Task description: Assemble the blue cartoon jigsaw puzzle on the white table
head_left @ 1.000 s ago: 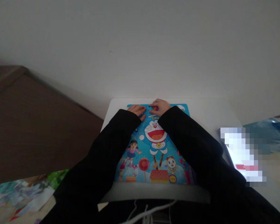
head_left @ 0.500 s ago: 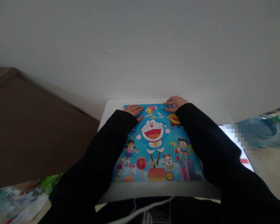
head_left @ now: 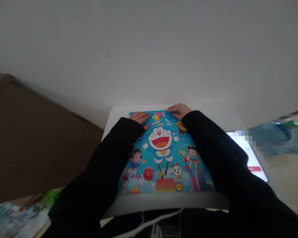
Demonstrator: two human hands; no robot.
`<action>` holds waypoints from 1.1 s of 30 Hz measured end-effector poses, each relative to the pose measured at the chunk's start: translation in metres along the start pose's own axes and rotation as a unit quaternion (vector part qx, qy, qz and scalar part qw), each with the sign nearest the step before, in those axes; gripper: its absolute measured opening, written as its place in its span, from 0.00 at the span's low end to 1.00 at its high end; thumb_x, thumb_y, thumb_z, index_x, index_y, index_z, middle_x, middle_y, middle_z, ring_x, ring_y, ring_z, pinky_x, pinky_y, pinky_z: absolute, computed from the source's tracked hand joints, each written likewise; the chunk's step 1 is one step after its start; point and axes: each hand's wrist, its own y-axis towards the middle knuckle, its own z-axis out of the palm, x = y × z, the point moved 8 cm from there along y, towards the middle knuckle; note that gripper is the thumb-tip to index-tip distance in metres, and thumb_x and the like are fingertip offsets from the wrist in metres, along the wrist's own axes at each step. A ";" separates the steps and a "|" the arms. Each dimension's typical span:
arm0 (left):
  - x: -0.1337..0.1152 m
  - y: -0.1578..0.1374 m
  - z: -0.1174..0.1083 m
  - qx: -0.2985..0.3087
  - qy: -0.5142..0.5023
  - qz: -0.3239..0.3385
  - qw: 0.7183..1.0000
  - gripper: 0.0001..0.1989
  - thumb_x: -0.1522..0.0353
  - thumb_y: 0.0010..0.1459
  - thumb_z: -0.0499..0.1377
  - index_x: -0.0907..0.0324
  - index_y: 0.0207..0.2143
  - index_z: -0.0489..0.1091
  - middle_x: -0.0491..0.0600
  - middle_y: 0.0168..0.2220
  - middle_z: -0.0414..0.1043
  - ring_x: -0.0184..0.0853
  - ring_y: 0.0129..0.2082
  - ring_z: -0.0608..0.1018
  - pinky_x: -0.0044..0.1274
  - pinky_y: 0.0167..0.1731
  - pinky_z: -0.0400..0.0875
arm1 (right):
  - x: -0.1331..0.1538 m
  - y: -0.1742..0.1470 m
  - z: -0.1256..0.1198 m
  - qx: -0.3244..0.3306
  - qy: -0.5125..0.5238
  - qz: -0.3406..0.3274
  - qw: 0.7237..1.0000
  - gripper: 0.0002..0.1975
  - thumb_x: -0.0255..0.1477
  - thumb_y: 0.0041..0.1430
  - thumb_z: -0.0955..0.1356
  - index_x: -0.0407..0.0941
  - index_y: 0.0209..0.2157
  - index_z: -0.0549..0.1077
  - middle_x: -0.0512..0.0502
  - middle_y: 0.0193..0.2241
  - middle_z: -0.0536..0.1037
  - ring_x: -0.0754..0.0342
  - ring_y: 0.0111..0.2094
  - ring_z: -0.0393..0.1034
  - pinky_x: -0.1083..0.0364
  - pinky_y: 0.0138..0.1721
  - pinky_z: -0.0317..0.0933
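A blue jigsaw puzzle [head_left: 161, 142] printed with a big laughing cartoon cat and smaller figures lies flat on the white table [head_left: 169, 201]. Faint piece lines run across it. My left hand [head_left: 140, 118] rests on its upper left part, palm down, fingers stretched out and thumb apart. At the top edge, right of the colourful balloons, my right hand [head_left: 179, 110] touches the puzzle with its fingers extended to the left. No loose piece shows in either hand. The black sleeves cover both side edges of the puzzle.
A lit phone [head_left: 250, 158] lies at the table's right, partly behind my right sleeve. Behind the table rises a pale wall [head_left: 149, 59]. Brown furniture [head_left: 39, 142] stands left. A white cable [head_left: 149, 225] crosses in front; plastic items [head_left: 280, 135] lie at the right.
My right hand has slid slightly left along the puzzle's top edge, and its fingers look closer together. My left hand stays on the puzzle. The whole view has shifted a little.
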 end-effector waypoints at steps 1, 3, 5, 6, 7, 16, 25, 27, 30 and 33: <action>0.000 0.000 0.000 0.002 0.000 -0.001 1.000 0.24 0.58 0.57 0.51 0.61 0.52 0.64 0.52 0.50 0.68 0.41 0.51 0.67 0.32 0.52 0.61 | 0.001 0.000 0.000 0.000 0.004 0.000 1.000 0.22 0.18 0.48 0.63 0.47 0.45 0.73 0.50 0.46 0.74 0.52 0.47 0.68 0.51 0.49 0.61; 0.000 0.000 0.000 0.002 -0.002 -0.003 1.000 0.24 0.58 0.57 0.51 0.60 0.52 0.64 0.52 0.50 0.68 0.40 0.51 0.67 0.33 0.52 0.61 | -0.001 0.000 0.000 -0.004 0.010 0.012 1.000 0.22 0.18 0.48 0.63 0.47 0.45 0.73 0.51 0.46 0.74 0.53 0.47 0.68 0.52 0.49 0.61; 0.001 0.000 0.000 0.000 -0.004 -0.005 1.000 0.23 0.58 0.57 0.51 0.59 0.51 0.65 0.52 0.51 0.67 0.40 0.51 0.67 0.33 0.52 0.61 | -0.006 -0.002 -0.005 -0.024 0.009 0.042 0.999 0.21 0.19 0.49 0.63 0.48 0.45 0.73 0.51 0.45 0.75 0.53 0.46 0.69 0.52 0.48 0.62; 0.001 0.000 0.000 -0.002 -0.006 -0.004 1.000 0.23 0.58 0.57 0.51 0.59 0.51 0.65 0.52 0.51 0.67 0.39 0.51 0.68 0.33 0.52 0.61 | -0.009 -0.004 -0.008 -0.040 0.007 0.059 0.997 0.20 0.20 0.50 0.63 0.48 0.44 0.73 0.50 0.44 0.75 0.53 0.45 0.69 0.52 0.48 0.63; 0.001 0.000 0.000 -0.004 -0.007 -0.002 1.000 0.23 0.57 0.57 0.51 0.60 0.51 0.65 0.52 0.50 0.68 0.40 0.51 0.68 0.33 0.52 0.62 | -0.012 -0.006 -0.012 -0.056 0.005 0.073 0.996 0.18 0.22 0.51 0.63 0.47 0.43 0.74 0.49 0.43 0.76 0.53 0.44 0.70 0.53 0.47 0.63; 0.000 0.000 -0.001 -0.005 -0.003 0.005 1.000 0.24 0.57 0.57 0.51 0.61 0.51 0.65 0.53 0.51 0.67 0.40 0.52 0.67 0.32 0.53 0.61 | -0.009 -0.003 -0.002 0.003 -0.025 0.056 0.998 0.16 0.34 0.49 0.70 0.46 0.41 0.75 0.47 0.41 0.77 0.51 0.43 0.70 0.52 0.47 0.62; 0.001 0.000 0.002 0.002 0.003 0.004 1.000 0.24 0.59 0.56 0.53 0.62 0.52 0.64 0.52 0.51 0.67 0.41 0.52 0.67 0.32 0.53 0.60 | -0.014 -0.005 -0.004 0.033 -0.031 0.089 0.995 0.16 0.34 0.50 0.69 0.49 0.43 0.74 0.49 0.41 0.77 0.51 0.43 0.70 0.54 0.45 0.63; 0.001 0.000 0.001 -0.001 0.005 0.003 1.000 0.24 0.59 0.56 0.53 0.61 0.52 0.64 0.52 0.51 0.67 0.41 0.51 0.68 0.33 0.53 0.61 | -0.014 -0.005 -0.004 0.038 -0.035 0.094 0.994 0.16 0.34 0.50 0.69 0.49 0.43 0.74 0.49 0.42 0.76 0.51 0.43 0.70 0.54 0.45 0.62; 0.001 0.000 -0.001 -0.010 0.019 -0.005 1.000 0.23 0.58 0.56 0.53 0.61 0.50 0.66 0.52 0.49 0.69 0.41 0.51 0.68 0.33 0.52 0.62 | -0.013 -0.005 -0.003 0.028 -0.035 0.101 0.994 0.18 0.34 0.49 0.69 0.47 0.44 0.74 0.48 0.41 0.77 0.51 0.42 0.70 0.54 0.44 0.63; 0.001 -0.001 -0.005 -0.026 0.031 -0.016 0.999 0.22 0.58 0.56 0.53 0.61 0.49 0.68 0.52 0.48 0.70 0.40 0.49 0.69 0.31 0.51 0.63 | -0.010 -0.005 -0.003 0.006 -0.025 0.116 0.993 0.22 0.34 0.47 0.70 0.46 0.46 0.73 0.46 0.39 0.77 0.51 0.40 0.71 0.54 0.42 0.64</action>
